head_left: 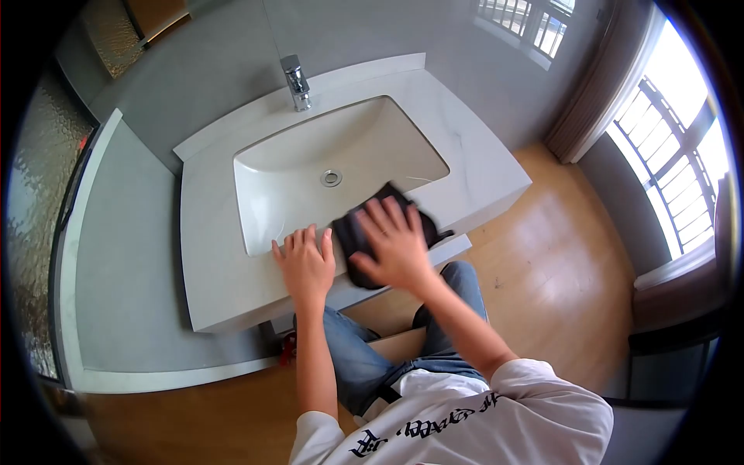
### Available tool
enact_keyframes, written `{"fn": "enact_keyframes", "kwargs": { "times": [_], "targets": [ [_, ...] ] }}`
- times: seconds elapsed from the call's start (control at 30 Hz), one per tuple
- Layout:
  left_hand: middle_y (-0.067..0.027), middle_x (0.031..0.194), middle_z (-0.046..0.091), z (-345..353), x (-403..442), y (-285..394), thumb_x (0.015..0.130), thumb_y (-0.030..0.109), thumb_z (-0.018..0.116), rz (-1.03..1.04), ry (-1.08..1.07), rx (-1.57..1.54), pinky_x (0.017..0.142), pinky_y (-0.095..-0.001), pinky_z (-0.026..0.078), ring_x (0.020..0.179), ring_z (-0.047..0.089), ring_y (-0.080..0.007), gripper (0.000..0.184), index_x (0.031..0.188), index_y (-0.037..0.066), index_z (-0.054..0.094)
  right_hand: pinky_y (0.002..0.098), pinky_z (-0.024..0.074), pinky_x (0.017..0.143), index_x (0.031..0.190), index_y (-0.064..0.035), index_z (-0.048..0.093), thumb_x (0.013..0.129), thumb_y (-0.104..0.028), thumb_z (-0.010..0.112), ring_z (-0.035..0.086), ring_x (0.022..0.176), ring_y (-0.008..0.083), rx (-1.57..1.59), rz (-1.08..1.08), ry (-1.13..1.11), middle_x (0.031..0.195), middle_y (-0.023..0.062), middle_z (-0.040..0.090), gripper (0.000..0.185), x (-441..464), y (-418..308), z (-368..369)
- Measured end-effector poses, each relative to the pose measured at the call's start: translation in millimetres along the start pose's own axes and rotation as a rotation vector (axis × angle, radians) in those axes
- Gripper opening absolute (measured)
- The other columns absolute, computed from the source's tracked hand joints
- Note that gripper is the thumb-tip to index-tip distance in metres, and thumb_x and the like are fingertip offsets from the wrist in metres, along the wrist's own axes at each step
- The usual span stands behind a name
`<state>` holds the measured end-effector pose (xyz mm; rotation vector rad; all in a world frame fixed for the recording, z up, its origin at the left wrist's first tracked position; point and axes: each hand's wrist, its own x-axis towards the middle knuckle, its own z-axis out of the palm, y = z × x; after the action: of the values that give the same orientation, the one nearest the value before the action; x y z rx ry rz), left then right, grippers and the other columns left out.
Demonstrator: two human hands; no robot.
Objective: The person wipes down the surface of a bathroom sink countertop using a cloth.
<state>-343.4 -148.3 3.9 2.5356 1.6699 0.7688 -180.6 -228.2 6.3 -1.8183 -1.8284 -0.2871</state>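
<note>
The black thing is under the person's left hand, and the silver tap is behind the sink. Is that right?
Not quite. The head view shows the black thing under the person's right hand, not the left hand. The silver tap is behind the sink.

Black lettering runs across my white T-shirt, but I cannot make out any words.

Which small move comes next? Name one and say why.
Probably slide the black cloth slightly right along the counter: the right hand appears spread over it, while the left hand rests close by at the front edge, seemingly blocking the other way.
</note>
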Motion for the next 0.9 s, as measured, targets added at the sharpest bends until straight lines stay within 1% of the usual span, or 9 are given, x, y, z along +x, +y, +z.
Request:
{"fn": "enact_keyframes", "kwargs": {
  "times": [0.1,0.17,0.37,0.43,0.5,0.57,0.63,0.8,0.9],
  "targets": [
    [-0.0077,0.111,0.065,0.9,-1.9,-7.3,0.099,0.041,0.043,0.013,0.02,-0.108,0.112,-0.0546,0.025,0.111,0.056,-0.0272,0.042,0.113,0.008,0.065,0.0595,0.0237,0.111,0.135,-0.0068,0.052,0.079,-0.046,0.064,0.037,0.137,0.0355,0.089,-0.071,-0.02,0.144,0.0168,0.045,0.069,-4.5,-41.7,9.4],
    [-0.0073,0.111,0.064,-1.3,-2.5,-6.9,0.097,0.042,0.047,0.01,0.02,-0.122,0.112,-0.0539,0.025,0.111,0.056,-0.0268,0.042,0.114,0.008,0.064,0.0524,0.0253,0.113,0.134,-0.0056,0.054,0.086,-0.043,0.06,0.038,0.137,0.0319,0.162,-0.052,-0.049,0.143,0.0178,0.047,0.061,-2.6,-29.0,4.3],
    [-0.0078,0.112,0.065,-7.2,-2.3,2.6,0.092,0.04,0.058,0.001,-0.015,-0.048,0.112,-0.0534,0.026,0.113,0.056,-0.0281,0.041,0.117,0.008,0.062,0.0492,0.025,0.114,0.135,-0.0065,0.052,0.093,-0.038,0.056,0.036,0.139,0.0291,0.04,0.048,-0.073,0.146,0.0148,0.045,0.053,-2.2,39.3,-11.8],
    [-0.01,0.116,0.062,-3.9,-3.6,4.0,0.089,0.04,0.062,-0.013,-0.042,-0.048,0.11,-0.0604,0.026,0.115,0.054,-0.0288,0.046,0.122,0.008,0.057,0.0488,0.0241,0.114,0.135,-0.0076,0.053,0.093,-0.036,0.057,0.035,0.14,0.0284,0.114,0.015,-0.147,0.146,0.0139,0.044,0.051,-1.0,46.5,-21.1],
    [-0.0147,0.123,0.056,-0.5,-7.1,22.8,0.086,0.031,0.067,0.046,0.223,-0.049,0.109,-0.0631,0.026,0.121,0.05,-0.0325,0.048,0.125,0.007,0.055,0.0469,0.025,0.114,0.13,-0.0095,0.057,0.093,-0.031,0.058,0.037,0.139,0.0275,0.365,0.054,-0.274,0.143,0.0139,0.048,0.043,7.6,74.1,-23.7],
    [-0.0172,0.133,0.049,-9.1,-11.9,59.1,0.086,0.031,0.066,0.21,0.19,-0.054,0.107,-0.0648,0.026,0.128,0.044,-0.038,0.05,0.127,0.005,0.054,0.0473,0.0311,0.11,0.118,-0.0102,0.063,0.089,-0.024,0.063,0.053,0.124,0.0286,0.533,0.19,-0.21,0.131,0.0128,0.058,0.033,24.2,108.1,-29.3],
    [-0.0184,0.138,0.047,-8.1,-15.0,96.2,0.088,0.045,0.061,0.268,0.165,-0.049,0.104,-0.067,0.026,0.126,0.042,-0.0485,0.058,0.132,0.008,0.053,0.0586,0.033,0.102,0.117,-0.0121,0.063,0.086,-0.03,0.067,0.055,0.119,0.0284,0.124,0.289,0.124,0.127,0.011,0.06,0.036,32.0,144.4,-25.7],
    [-0.0194,0.141,0.043,51.5,-1.8,150.8,0.079,0.062,0.062,0.291,0.083,-0.025,0.097,-0.0752,0.025,0.127,0.034,-0.0551,0.077,0.132,0.007,0.054,0.0663,0.0178,0.108,0.139,-0.015,0.048,0.09,-0.059,0.049,0.031,0.14,0.0356,-0.222,0.833,-0.007,0.145,0.017,0.043,0.065,34.0,225.7,-40.9],
    [-0.0159,0.143,0.042,67.7,14.0,183.9,0.082,0.062,0.059,0.377,0.01,-0.09,0.098,-0.0754,0.023,0.129,0.034,-0.0504,0.077,0.137,0.009,0.048,0.0651,0.0155,0.11,0.143,-0.0142,0.044,0.091,-0.059,0.046,0.026,0.142,0.0376,-0.41,0.789,-0.071,0.15,0.0206,0.036,0.068,25.0,228.1,-32.9]
  ]
}}
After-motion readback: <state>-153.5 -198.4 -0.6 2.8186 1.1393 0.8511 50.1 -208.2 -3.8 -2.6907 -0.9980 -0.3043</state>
